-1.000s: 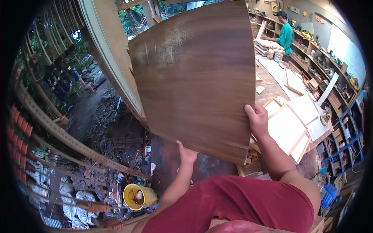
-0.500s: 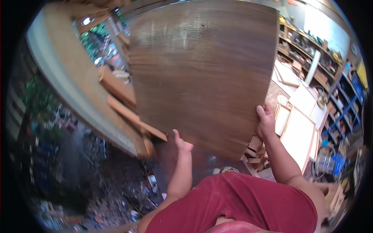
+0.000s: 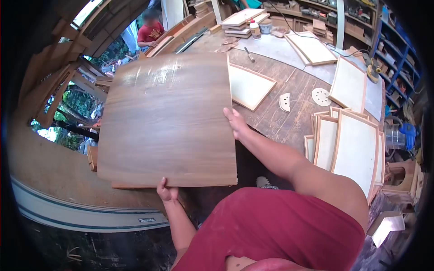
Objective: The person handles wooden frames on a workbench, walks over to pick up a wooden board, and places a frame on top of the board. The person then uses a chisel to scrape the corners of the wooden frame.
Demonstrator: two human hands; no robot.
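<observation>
A large brown wooden panel (image 3: 169, 122) with a glossy patch near its far edge is held in front of me. My left hand (image 3: 167, 191) grips its near edge, with the thumb on the upper face and the fingers hidden beneath. At the right edge my right hand (image 3: 233, 122) is closed around the panel, thumb on top and the other fingers mostly out of sight. Under the panel's near edge a strip of reddish wood (image 3: 135, 185) shows. Left of my left hand lies a long Makita guide rail (image 3: 90, 217).
A worktable (image 3: 262, 122) holds light framed panels (image 3: 355, 144), a sanding disc (image 3: 321, 96), a white bottle (image 3: 255, 30) and a sander (image 3: 373, 71). Another person in a red shirt (image 3: 150, 32) is at the far left. Blue shelving (image 3: 398, 58) stands at right.
The panel has come down and left and lies flatter in view, with both hands still on it. My view has turned, bringing the worktable and the other person into sight.
</observation>
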